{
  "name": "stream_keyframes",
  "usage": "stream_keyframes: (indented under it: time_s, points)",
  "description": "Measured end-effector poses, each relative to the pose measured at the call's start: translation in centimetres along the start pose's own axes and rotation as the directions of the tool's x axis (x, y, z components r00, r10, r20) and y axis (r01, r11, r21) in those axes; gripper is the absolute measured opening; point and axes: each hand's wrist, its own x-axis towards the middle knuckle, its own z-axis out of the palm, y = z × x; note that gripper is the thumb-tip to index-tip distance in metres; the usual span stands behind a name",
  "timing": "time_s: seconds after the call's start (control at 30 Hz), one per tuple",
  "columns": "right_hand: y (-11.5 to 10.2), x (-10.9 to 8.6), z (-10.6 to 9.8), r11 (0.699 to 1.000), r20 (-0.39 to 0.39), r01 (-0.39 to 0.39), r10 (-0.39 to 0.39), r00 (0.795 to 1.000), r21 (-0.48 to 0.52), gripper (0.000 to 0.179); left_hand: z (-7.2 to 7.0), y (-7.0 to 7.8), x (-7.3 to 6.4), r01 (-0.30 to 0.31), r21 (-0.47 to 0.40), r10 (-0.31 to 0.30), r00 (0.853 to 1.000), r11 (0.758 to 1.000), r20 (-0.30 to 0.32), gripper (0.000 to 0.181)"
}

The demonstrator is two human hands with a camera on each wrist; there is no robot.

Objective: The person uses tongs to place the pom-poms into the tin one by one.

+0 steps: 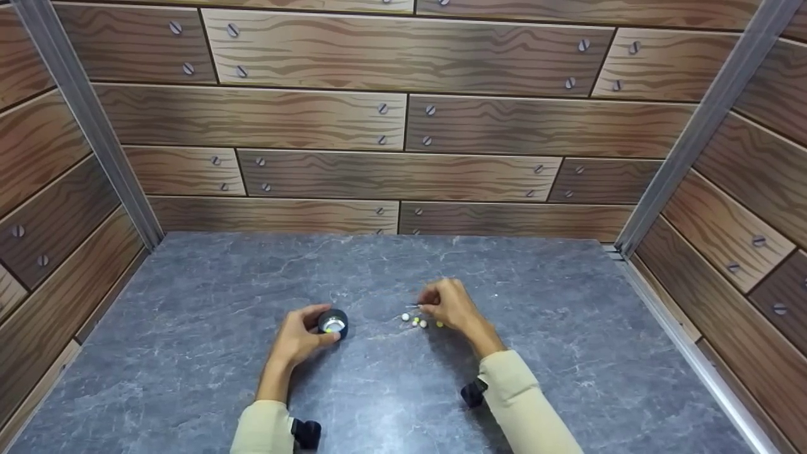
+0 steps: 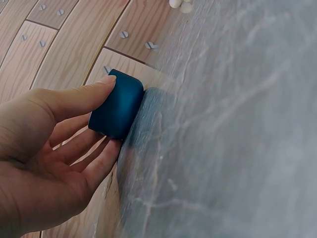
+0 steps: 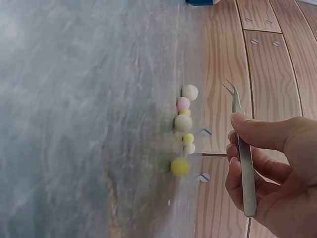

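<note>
My left hand (image 1: 297, 339) grips a small round dark-blue cup (image 2: 120, 106) on the tabletop, thumb on one side and fingers on the other. In the head view the cup has a shiny inside with a small yellow bead in it. My right hand (image 1: 455, 309) pinches a pair of metal tweezers (image 3: 245, 168) with bent tips. In the right wrist view the tips stand slightly apart with nothing between them. Below and beside them lie several small balls: a white ball (image 1: 405, 317), a yellow ball (image 3: 180, 167), a pink ball (image 3: 183, 103) and others in cream and yellow.
A grey marbled tabletop (image 1: 378, 391) lies under both hands. Wood-plank patterned walls (image 1: 403, 120) close it in at the back and both sides, with metal corner posts (image 1: 700, 120). The balls sit to the right of the cup.
</note>
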Motion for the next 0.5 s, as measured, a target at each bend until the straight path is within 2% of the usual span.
stream_keyframes:
  time_s: [0.27, 0.5]
  points:
    - [0.90, -0.46, 0.01, 1.000, 0.037, -0.002, 0.003, 0.999, -0.015, 0.005, 0.04, 0.04, 0.00, 0.006, -0.001, -0.006, 1.000, 1.000, 0.006, 0.059]
    - [1.07, -0.60, 0.03, 0.998, 0.071, -0.037, 0.034, 0.997, 0.043, 0.005, -0.01, 0.08, -0.09, 0.011, -0.003, -0.011, 1.000, 1.000, 0.006, 0.059]
